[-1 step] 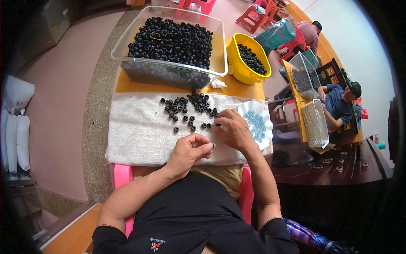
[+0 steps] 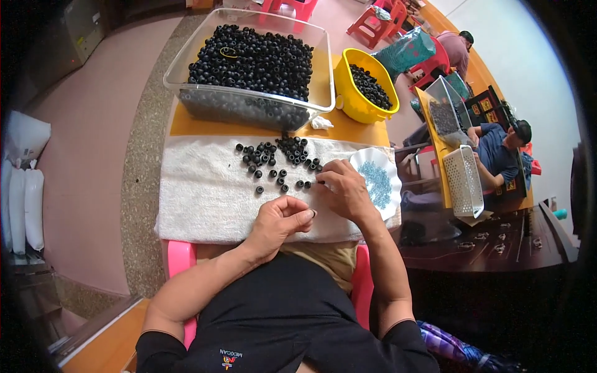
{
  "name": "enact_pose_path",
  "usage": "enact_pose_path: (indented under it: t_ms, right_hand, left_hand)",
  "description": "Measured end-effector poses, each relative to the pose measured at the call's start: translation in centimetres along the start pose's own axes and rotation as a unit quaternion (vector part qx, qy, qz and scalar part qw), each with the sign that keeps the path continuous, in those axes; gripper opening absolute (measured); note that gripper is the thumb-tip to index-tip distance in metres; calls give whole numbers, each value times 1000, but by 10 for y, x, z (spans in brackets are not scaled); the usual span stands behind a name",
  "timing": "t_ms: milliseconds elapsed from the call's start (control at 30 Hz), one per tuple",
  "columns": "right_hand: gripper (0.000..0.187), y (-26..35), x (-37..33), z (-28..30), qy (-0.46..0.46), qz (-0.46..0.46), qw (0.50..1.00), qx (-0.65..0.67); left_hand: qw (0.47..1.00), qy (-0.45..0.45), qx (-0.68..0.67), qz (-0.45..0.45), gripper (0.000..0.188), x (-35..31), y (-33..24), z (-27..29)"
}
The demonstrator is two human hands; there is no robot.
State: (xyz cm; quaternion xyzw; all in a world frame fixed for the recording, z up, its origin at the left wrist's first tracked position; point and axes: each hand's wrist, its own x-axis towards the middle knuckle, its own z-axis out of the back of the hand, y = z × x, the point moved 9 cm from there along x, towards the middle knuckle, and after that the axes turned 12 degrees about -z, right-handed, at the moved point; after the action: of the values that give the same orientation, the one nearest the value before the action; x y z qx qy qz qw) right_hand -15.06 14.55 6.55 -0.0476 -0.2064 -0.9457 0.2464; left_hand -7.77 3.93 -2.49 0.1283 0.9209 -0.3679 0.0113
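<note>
Where beads point(image 2: 272, 162) lie, right hand point(image 2: 344, 188), dish point(image 2: 396, 185) alongside

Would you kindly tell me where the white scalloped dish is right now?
In the head view, the white scalloped dish sits at the right edge of the white cloth, just right of the right hand, below the yellow tub.

On the counter point(image 2: 186, 126), a towel point(image 2: 202, 208) lies nearest; behind it stand the bin point(image 2: 322, 68), left, and tub point(image 2: 349, 101), right. On the towel, loose beads point(image 2: 272, 162) lie behind the left hand point(image 2: 278, 222), the dish point(image 2: 392, 208) right of them; the right hand point(image 2: 344, 188) sits between, perhaps touching the nearest beads.
</note>
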Motion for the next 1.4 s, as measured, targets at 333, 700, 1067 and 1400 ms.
enact_pose_path:
  t_ms: [333, 700, 1067, 1400]
  right_hand:
    - [26, 6, 9, 8, -57, 5, 997, -42]
    - [25, 34, 37, -18, -16, 65, 994, -91]
    - [22, 20, 29, -12, 71, 4, 997, -33]
    - [20, 36, 48, -14, 0, 51, 997, -59]
  left_hand:
    - [1000, 7, 9, -2, 14, 1, 0, 1]
    - [1000, 2, 3, 6, 14, 0, 0, 0]
    - [1000, 5, 4, 2, 14, 0, -1, 0]
    - [1000, 12, 1, 5, 15, 1, 1, -1]
